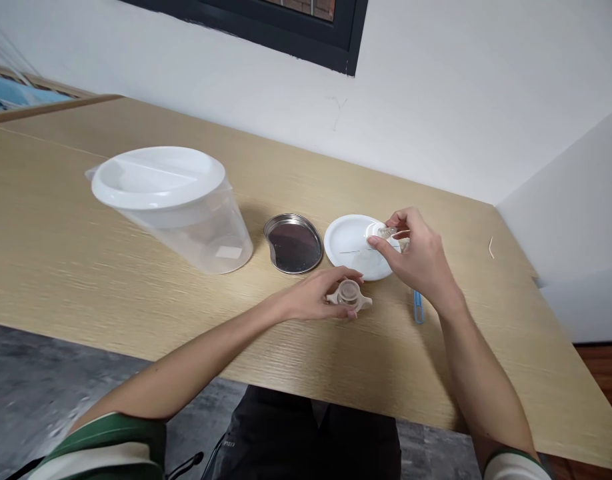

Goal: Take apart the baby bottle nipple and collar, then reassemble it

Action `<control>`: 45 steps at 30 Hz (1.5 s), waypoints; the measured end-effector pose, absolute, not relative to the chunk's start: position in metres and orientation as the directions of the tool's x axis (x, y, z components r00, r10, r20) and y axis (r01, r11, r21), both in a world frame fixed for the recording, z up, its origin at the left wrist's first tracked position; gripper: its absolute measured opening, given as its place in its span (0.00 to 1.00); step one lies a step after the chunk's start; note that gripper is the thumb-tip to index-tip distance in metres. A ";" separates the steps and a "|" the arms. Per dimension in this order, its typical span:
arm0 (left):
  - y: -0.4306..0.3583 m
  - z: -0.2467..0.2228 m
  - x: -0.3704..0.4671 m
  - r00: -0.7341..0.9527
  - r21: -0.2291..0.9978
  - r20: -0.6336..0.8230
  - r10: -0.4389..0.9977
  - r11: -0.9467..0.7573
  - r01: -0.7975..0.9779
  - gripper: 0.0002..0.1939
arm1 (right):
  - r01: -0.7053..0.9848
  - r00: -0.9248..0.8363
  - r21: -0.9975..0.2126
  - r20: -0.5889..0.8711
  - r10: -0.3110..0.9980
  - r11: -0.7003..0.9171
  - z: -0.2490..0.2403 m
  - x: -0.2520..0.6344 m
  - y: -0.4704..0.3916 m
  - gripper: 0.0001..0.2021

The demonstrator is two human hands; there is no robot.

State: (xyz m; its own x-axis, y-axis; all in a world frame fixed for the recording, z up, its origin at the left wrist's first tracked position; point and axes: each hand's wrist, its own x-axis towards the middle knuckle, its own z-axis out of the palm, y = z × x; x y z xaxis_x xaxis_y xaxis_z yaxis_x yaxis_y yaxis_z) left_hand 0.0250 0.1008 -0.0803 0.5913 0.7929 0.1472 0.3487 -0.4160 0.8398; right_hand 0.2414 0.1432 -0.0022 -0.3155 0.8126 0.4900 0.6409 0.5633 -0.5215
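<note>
— Beige plastic, that small cup (349, 293)?
— Yes. The left hand (316, 297) gripped it on the wooden table (61, 267), near the front edge.
— And the right hand (421, 257)?
— It pinched a small clear piece (386, 232) over the white plate (349, 243), toward the table's right end.
— Anything beside?
— A steel dish (293, 243) just left of the plate, a lidded jug (179, 207) farther left, a blue tool (419, 310) by the right wrist.

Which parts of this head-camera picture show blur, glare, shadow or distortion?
Head view: soft, even light; the table grain is motion-smeared; the jug casts a faint shadow to its right; the steel dish reflects dark, without glare; wide-lens bending tilts the table edges; the right hand stays fairly sharp.
</note>
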 end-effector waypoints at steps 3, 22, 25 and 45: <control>0.102 -0.083 0.023 0.592 0.835 0.170 0.788 -0.434 0.338 0.30 | 0.654 -0.330 -0.491 0.500 0.801 0.576 -0.003 0.241 0.142 0.15; 0.108 -0.092 0.020 0.301 0.852 0.524 0.797 -0.486 -0.196 0.23 | 0.435 -0.637 -0.381 0.510 0.578 0.816 -0.003 0.220 0.113 0.11; 0.107 -0.090 0.020 0.304 0.855 0.518 0.799 -0.482 -0.190 0.21 | 0.421 -0.645 -0.376 0.516 0.564 0.826 -0.004 0.220 0.114 0.10; 0.106 -0.090 0.020 0.296 0.881 0.472 0.830 -0.450 -0.144 0.19 | 0.457 -0.657 -0.376 0.467 0.591 0.806 -0.008 0.217 0.111 0.08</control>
